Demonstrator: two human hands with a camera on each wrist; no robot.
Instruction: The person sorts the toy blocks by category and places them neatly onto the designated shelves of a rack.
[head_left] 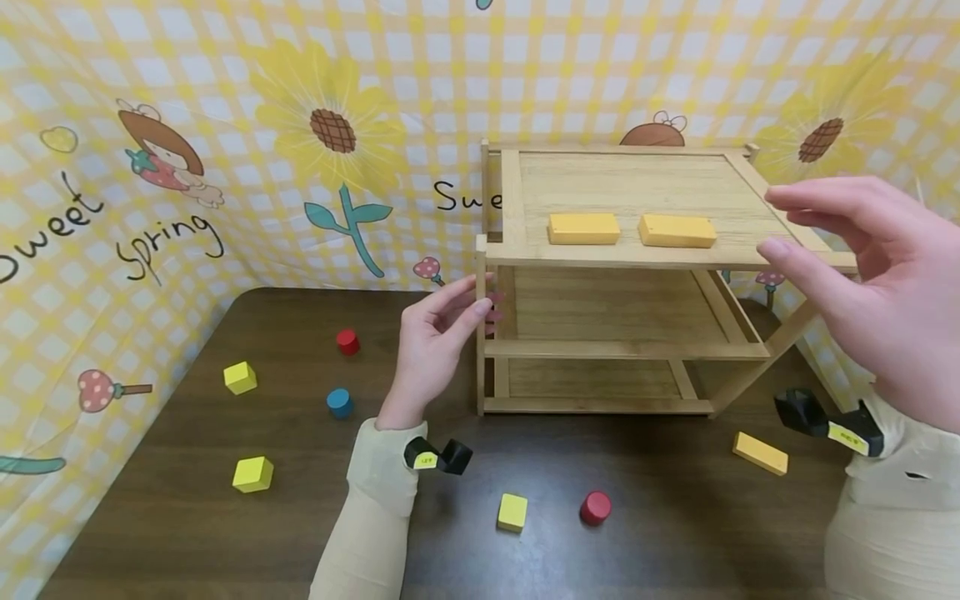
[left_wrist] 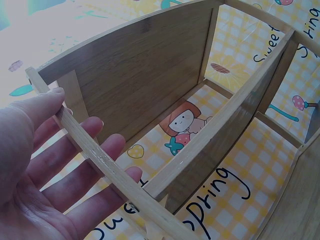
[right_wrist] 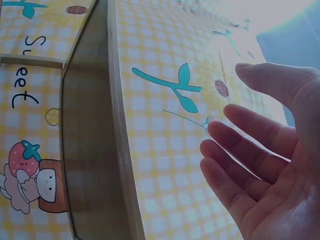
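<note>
A three-tier wooden shelf (head_left: 622, 350) stands on the dark table in the head view. My left hand (head_left: 435, 337) grips its left front post, thumb on one side and fingers behind, as the left wrist view also shows along the wooden post (left_wrist: 90, 152). Beside the top tier's right edge, my right hand (head_left: 873, 275) hovers with fingers apart and nothing between them. In the right wrist view the right hand (right_wrist: 270, 150) is clear of the wood. Two yellow-orange rectangular blocks, a left one (head_left: 583, 229) and a right one (head_left: 677, 232), lie on the top tier near its front edge.
Another yellow-orange block (head_left: 761, 453) lies right of the shelf. A yellow cube (head_left: 512, 512) and red cylinder (head_left: 596, 508) are in front. Further left are a blue cylinder (head_left: 340, 403), red cylinder (head_left: 348, 342) and two yellow cubes (head_left: 252, 474). Checked cloth (head_left: 225, 50) hangs behind.
</note>
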